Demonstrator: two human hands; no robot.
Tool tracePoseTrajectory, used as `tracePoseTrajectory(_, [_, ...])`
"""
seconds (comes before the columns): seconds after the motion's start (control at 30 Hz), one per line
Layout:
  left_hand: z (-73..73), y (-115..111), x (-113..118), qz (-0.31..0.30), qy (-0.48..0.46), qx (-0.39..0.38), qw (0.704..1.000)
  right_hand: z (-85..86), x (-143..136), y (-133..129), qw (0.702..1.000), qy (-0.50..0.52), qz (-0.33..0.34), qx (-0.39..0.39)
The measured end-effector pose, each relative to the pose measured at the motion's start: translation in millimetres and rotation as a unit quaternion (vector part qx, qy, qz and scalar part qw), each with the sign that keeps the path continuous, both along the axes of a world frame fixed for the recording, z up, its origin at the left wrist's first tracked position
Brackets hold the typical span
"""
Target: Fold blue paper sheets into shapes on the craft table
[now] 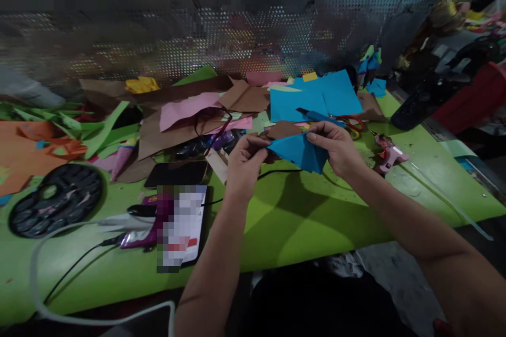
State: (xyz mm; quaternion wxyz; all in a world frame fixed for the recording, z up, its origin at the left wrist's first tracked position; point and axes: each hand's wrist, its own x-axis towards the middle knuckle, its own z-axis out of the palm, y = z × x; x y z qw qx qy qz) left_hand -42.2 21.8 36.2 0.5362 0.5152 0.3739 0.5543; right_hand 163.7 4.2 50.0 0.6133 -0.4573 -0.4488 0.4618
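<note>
A folded piece of blue paper [299, 151] is held up between both hands above the green table. My left hand [250, 158] pinches its pointed left corner between thumb and fingers. With thumb and fingertips, my right hand [331, 145] grips its upper right edge. Just behind it lies a brown paper piece [283, 129]. Larger blue sheets [316, 97] rest further back, with a blue-handled cutter [316, 115] and scissors with red and yellow handles [353, 123] at their front edge.
On the green table [292, 231] are a pink glue gun [389, 155] at right, a dark phone [176, 174], a black palette [57, 199], glasses [216, 131] and a white cable [35, 274]. Orange paper [31, 155] lies left. A perforated metal panel [221, 37] stands behind.
</note>
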Motion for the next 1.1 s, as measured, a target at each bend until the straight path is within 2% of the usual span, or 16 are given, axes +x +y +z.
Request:
tracePoseTrajectory(0.2, [1.0, 0.9, -0.8, 0.007, 0.008, -0.009, 1.000, -1.4, 1.3, -0.3, 0.999, -0.047, 0.015, 0.007])
tracePoseTrajectory(0.57, [4.3, 1.1, -1.5, -0.015, -0.026, -0.041, 0.999, -0.6, 3.0, -0.9, 0.997, -0.064, 0.001, 0.031])
tracePoseTrajectory(0.73, [2.2, 1.8, -5.4, -0.043, 0.002, -0.041, 0.998, -0.7, 3.9, 0.2, 0.997, -0.075, -0.009, 0.031])
tracePoseTrajectory(0.93, [2.5, 2.7, -4.2, -0.007, 0.064, -0.038, 0.997, -3.1, 6.1, -1.0, 0.992, -0.112, 0.006, 0.056])
tracePoseTrajectory(1.1, [6.6, 2.7, -4.1, -0.015, 0.073, -0.008, 0.997, 1.8, 6.9, -4.6, 0.981, -0.171, 0.003, 0.091])
